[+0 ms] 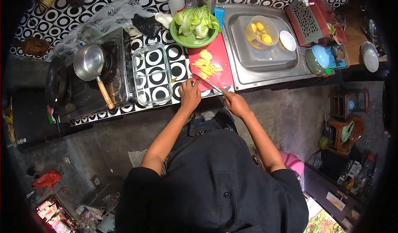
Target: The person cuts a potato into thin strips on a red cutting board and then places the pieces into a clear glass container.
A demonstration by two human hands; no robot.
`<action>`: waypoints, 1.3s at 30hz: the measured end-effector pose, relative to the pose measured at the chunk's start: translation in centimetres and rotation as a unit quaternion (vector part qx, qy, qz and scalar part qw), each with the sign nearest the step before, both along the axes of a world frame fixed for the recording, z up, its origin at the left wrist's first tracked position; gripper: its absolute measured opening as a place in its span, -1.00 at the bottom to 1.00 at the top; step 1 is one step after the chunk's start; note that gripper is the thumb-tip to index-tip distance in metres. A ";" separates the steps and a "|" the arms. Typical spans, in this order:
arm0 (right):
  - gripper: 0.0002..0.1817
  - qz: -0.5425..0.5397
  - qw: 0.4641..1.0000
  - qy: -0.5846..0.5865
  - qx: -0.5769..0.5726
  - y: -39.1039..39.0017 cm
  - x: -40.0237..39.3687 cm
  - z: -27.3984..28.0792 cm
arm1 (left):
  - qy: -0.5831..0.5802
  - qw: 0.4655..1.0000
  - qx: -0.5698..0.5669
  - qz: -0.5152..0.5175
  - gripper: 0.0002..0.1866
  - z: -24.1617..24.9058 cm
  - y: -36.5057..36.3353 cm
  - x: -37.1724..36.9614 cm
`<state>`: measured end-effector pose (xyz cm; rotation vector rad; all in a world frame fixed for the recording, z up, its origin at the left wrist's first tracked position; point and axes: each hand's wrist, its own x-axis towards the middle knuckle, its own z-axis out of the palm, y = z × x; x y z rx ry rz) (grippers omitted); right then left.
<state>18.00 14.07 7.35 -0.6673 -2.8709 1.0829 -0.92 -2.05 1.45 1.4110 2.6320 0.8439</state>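
Observation:
A knife (214,86) is gripped by its handle in my right hand (238,104), its blade slanting up and left across the near edge of a red cutting board (224,59). Close to the blade's tip, my left hand (190,94) has its fingers curled at the board's near left corner; whatever lies under them is hidden. Thin yellow strips (206,70), which look like cut potato, are heaped on the board. Behind them lie a few yellow slices (205,55).
Leafy greens (199,21) fill a green bowl (177,36) behind the board. Left are a glass dish (168,73) and a stove with a saucepan (89,63). In the sink (244,82), a plastic bowl (248,32) holds peeled yellow pieces, beside a white bowl (287,41).

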 end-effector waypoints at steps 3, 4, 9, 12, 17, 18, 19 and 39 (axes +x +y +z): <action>-0.48 -0.010 0.999 0.033 0.009 -0.2 -0.5 -0.7 | -0.012 1.000 -0.002 0.000 -0.55 0.2 -0.1 0.0; -0.49 -0.012 0.999 0.047 0.013 -0.2 -0.7 -0.8 | -0.015 1.000 -0.002 -0.002 -0.55 0.3 -0.1 0.0; -0.49 -0.010 0.998 0.053 0.025 -0.3 -1.1 -0.2 | -0.026 1.000 0.011 -0.009 -0.58 0.3 -0.6 -0.7; -0.49 -0.003 0.998 0.061 0.023 -0.7 -0.8 0.5 | -0.029 0.999 0.027 -0.016 -0.62 -0.2 -1.6 -1.5; -0.49 -0.003 0.999 0.034 0.010 -1.8 0.3 1.3 | -0.024 0.998 0.039 -0.030 -0.65 -0.2 -3.1 -2.1; -0.49 -0.003 0.999 0.034 0.008 -2.0 0.5 1.3 | -0.026 0.998 0.042 -0.031 -0.66 -0.2 -3.3 -2.1; -0.48 -0.002 0.999 0.033 0.006 -2.1 0.7 1.2 | -0.029 0.998 0.045 -0.032 -0.67 -0.1 -3.3 -2.2; -0.53 -0.003 0.999 0.041 0.017 1.6 0.1 1.4 | -0.131 0.988 0.078 -0.011 -0.70 1.4 -2.0 -3.3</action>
